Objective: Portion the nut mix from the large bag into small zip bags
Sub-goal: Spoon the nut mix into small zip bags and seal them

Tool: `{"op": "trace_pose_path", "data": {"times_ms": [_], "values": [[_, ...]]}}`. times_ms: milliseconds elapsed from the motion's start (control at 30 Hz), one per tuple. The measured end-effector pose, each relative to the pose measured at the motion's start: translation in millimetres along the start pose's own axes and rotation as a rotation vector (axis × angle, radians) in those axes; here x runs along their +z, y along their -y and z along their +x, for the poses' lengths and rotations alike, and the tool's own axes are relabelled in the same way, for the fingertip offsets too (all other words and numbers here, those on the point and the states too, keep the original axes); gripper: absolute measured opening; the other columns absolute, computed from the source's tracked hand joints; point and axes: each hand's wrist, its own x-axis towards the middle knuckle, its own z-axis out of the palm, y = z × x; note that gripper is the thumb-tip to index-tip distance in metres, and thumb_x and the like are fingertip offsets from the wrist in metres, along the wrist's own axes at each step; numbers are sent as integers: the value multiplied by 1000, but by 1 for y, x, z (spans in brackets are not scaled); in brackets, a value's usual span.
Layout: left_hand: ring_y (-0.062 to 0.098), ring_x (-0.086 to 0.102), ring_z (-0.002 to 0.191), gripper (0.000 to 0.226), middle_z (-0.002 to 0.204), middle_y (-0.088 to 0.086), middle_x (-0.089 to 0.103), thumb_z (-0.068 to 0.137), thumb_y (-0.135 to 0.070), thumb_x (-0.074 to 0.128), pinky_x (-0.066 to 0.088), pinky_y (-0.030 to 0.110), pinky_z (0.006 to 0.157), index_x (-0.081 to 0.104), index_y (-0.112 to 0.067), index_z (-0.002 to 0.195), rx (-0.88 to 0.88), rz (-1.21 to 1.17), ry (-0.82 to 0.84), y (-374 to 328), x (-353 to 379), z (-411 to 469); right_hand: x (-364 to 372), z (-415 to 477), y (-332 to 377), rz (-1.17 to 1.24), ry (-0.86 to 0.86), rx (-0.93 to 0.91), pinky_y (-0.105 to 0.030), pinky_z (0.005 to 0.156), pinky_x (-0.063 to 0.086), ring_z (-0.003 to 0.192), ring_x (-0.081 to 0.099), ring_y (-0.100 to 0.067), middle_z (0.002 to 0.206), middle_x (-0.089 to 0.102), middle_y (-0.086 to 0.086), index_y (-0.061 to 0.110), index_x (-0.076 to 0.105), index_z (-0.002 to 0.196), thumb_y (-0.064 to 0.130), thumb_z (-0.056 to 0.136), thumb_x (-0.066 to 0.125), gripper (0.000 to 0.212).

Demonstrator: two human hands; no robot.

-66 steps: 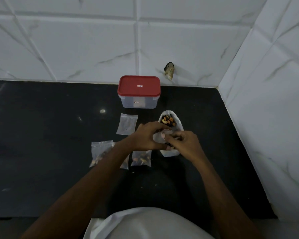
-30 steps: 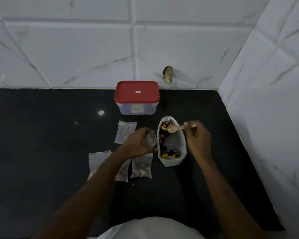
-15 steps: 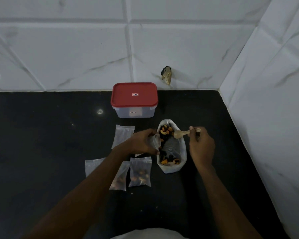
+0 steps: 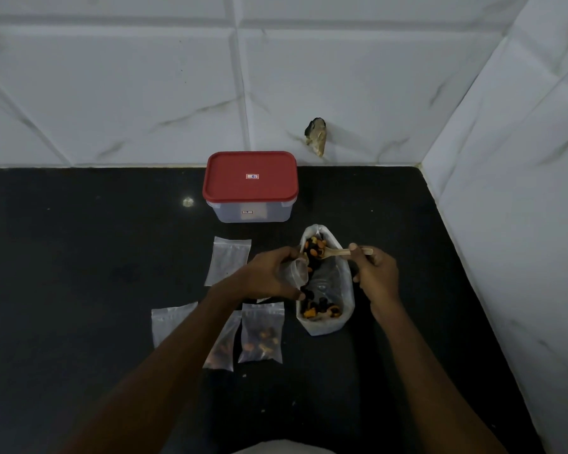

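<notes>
The large clear bag of nut mix lies open on the black counter, nuts showing at its far and near ends. My left hand holds a small zip bag with its mouth held open, right beside the large bag. My right hand pinches the handle of a wooden spoon, whose bowl carries nuts over the large bag's far end. Two filled small bags lie near my left forearm; an empty one lies further back.
A clear box with a red lid stands at the back by the tiled wall. Another small bag lies at the left, partly under my forearm. A tiled side wall bounds the counter on the right.
My right hand left the small bag, went to the large bag with the spoon and dipped it into the nuts. The left hand has kept the small bag beside the large bag.
</notes>
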Motion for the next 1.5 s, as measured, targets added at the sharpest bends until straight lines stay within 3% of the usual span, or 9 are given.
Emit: {"op": "trace_pose_path", "data": {"times_ms": [133,400,533,800,933,1033,1167,1400,1500], "values": [[4,51,119,68,130,-9,54,74,-22,83,47,33,103,49,-22,132,11,-16,-13,-1,1,-3,-7,2,1,10,49,53,-21,56,44,68,60,-8,84,69,2,16,72,92,34,94,63,20],[5,53,117,66,127,-10,55,73,-26,84,49,34,101,50,-24,129,20,-2,-12,0,5,-5,-2,-2,-5,-19,54,36,-32,66,55,79,68,-13,82,72,1,19,73,88,37,92,64,20],[7,53,119,68,129,-9,54,72,-28,84,49,35,101,50,-25,130,17,-3,-16,1,6,-5,-6,-4,-1,82,81,152,-24,55,45,62,58,-8,75,69,2,12,74,88,31,92,65,21],[9,54,117,65,126,-9,54,73,-27,84,49,29,96,49,-27,128,17,-12,-63,0,8,-12,-18,-13,-1,148,38,188,-24,52,42,52,49,-8,72,65,0,13,74,86,31,92,66,20],[4,54,111,64,122,-11,56,72,-34,85,50,27,93,50,-28,125,0,51,-79,2,10,-18,-34,-18,0,4,-46,68,-27,59,49,72,62,-13,86,68,-1,18,71,91,33,95,62,18],[2,53,108,62,120,-14,54,74,-32,84,44,15,84,49,-27,125,-4,64,-52,1,11,-22,-38,-23,-1,-214,-78,-102,-32,62,55,72,65,-14,82,67,0,20,68,89,34,96,59,18],[7,52,115,62,125,-8,55,74,-29,83,48,24,93,50,-26,126,-9,64,-27,-3,16,-23,-28,-25,-3,-321,-26,-148,-37,71,57,74,65,-11,80,65,4,21,65,89,34,97,57,18],[5,52,116,67,125,-10,54,74,-27,84,45,18,90,48,-24,130,-19,65,8,-3,22,-25,-11,-29,-11,-89,49,40,-40,70,58,78,69,-19,80,72,-3,16,72,85,34,94,62,22],[6,52,117,66,125,-10,54,74,-27,83,45,20,91,48,-25,130,-26,80,7,-3,21,-24,-12,-32,-6,49,60,131,-29,57,51,66,66,-14,76,72,-4,12,74,86,30,93,64,21]]}}
